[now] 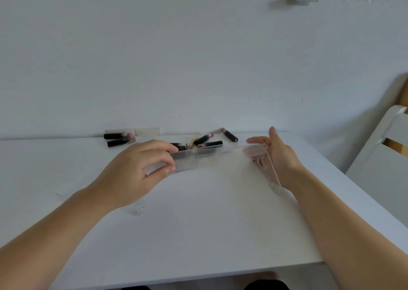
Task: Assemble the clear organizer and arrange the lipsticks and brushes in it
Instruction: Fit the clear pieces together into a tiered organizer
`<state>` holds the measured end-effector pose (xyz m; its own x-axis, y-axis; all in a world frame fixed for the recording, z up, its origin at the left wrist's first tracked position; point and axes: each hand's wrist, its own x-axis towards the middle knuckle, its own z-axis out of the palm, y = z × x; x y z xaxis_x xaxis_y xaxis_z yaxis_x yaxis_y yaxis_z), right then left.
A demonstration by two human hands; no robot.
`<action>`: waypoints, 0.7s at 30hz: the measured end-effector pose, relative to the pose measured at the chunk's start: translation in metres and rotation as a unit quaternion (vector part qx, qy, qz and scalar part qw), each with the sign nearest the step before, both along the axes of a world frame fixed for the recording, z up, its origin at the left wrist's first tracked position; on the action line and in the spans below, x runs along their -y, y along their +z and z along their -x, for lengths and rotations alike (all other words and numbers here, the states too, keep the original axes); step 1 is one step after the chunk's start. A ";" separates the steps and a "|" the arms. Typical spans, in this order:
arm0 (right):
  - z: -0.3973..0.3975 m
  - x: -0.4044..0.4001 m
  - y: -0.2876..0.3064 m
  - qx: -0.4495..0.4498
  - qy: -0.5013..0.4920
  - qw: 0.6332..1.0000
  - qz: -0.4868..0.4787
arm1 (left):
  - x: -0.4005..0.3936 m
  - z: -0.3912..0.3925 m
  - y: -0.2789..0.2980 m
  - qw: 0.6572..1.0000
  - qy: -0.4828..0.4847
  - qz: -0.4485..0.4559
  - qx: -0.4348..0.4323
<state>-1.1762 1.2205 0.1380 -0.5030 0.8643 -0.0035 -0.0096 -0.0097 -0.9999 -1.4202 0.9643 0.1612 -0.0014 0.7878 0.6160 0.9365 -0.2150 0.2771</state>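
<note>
Over a white table (198, 223), the left hand (136, 170) pinches one end of a clear organizer panel (207, 157) between thumb and fingertips while the right hand (276, 155), fingers loosely spread, steadies its far end against a clear side piece (268, 170), seemingly to join them; lipsticks (208, 140) lie just beyond the fingers.

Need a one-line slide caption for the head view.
Left hand pinches a long clear acrylic panel while the right hand steadies its far end; black lipstick tubes lie behind on the white table.

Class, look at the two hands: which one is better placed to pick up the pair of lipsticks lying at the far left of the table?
The left hand. It lies nearer the two lipsticks, though it pinches the clear panel; the right hand is across the table.
</note>
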 end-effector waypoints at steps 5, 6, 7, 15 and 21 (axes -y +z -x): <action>-0.005 0.000 0.001 0.023 0.016 1.000 -0.010 | -0.005 -0.004 -0.010 1.000 -0.014 -0.001 -0.023; -0.006 0.000 0.001 0.025 0.020 0.999 -0.009 | -0.007 -0.003 -0.010 0.999 -0.016 -0.011 -0.031; -0.006 0.000 0.001 0.027 0.022 0.999 -0.008 | -0.008 -0.003 -0.010 0.999 -0.018 -0.019 -0.037; -0.006 -0.002 0.001 0.027 0.017 0.999 -0.012 | -0.011 -0.001 -0.019 0.999 -0.031 -0.002 -0.025; -0.005 -0.005 0.001 0.009 0.029 0.999 0.022 | -0.011 0.002 -0.022 0.999 -0.043 0.006 -0.025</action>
